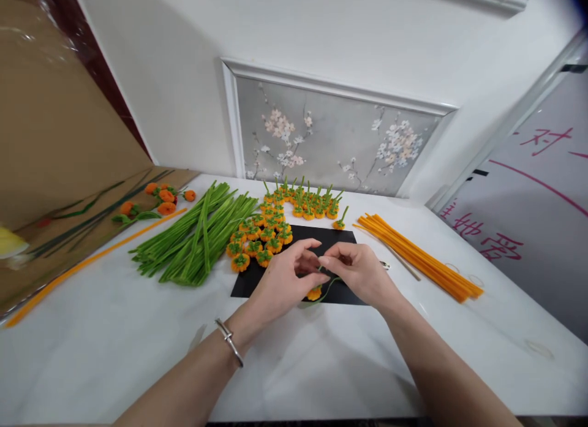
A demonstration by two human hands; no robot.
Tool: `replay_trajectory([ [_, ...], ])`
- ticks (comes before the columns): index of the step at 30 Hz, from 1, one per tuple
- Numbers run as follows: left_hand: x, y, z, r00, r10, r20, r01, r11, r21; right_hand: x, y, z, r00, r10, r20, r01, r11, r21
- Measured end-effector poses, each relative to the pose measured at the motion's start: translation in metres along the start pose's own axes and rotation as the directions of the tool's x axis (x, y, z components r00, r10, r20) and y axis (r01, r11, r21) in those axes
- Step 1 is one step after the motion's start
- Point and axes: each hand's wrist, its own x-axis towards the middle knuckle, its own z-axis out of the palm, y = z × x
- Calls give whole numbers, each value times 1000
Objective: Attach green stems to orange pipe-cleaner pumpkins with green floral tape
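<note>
Above a black mat (356, 295), both hands meet near the middle. My left hand (287, 277) is curved round, its thumb by a small orange pumpkin-like piece (314, 293) below the fingers. My right hand (356, 268) pinches a thin green stem (331, 285), which curves down beside the orange piece. The fingertips of both hands nearly touch, and the exact hold of the left one is partly hidden. Many finished-looking orange pieces with green tops (269, 234) stand left of and behind the mat.
Green fuzzy stems (197, 237) lie in a pile at the left. Orange fuzzy stems (418, 255) and a thin stick (404, 263) lie right. One long orange stem (92, 261) and orange flowers (165, 197) are far left. A wall stands behind the white table (138, 347).
</note>
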Motion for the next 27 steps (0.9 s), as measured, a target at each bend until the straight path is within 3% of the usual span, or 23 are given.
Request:
replay_trajectory([
  [5,1,1,-1,995,-102,3,102,995,-16,-4,7,5,995,-98,-34,98,995,1],
  [14,-1,7,-3,952,-167,258,236,935,-266,-9,20,-3,972,-221,83,208,968,143],
  [19,-1,4,-7,916,-142,376,276,902,-332,-11,18,-4,965,-238,115,209,953,220],
  [27,-2,0,-9,884,-98,457,300,869,-394,-15,14,1,964,-218,152,138,899,415],
])
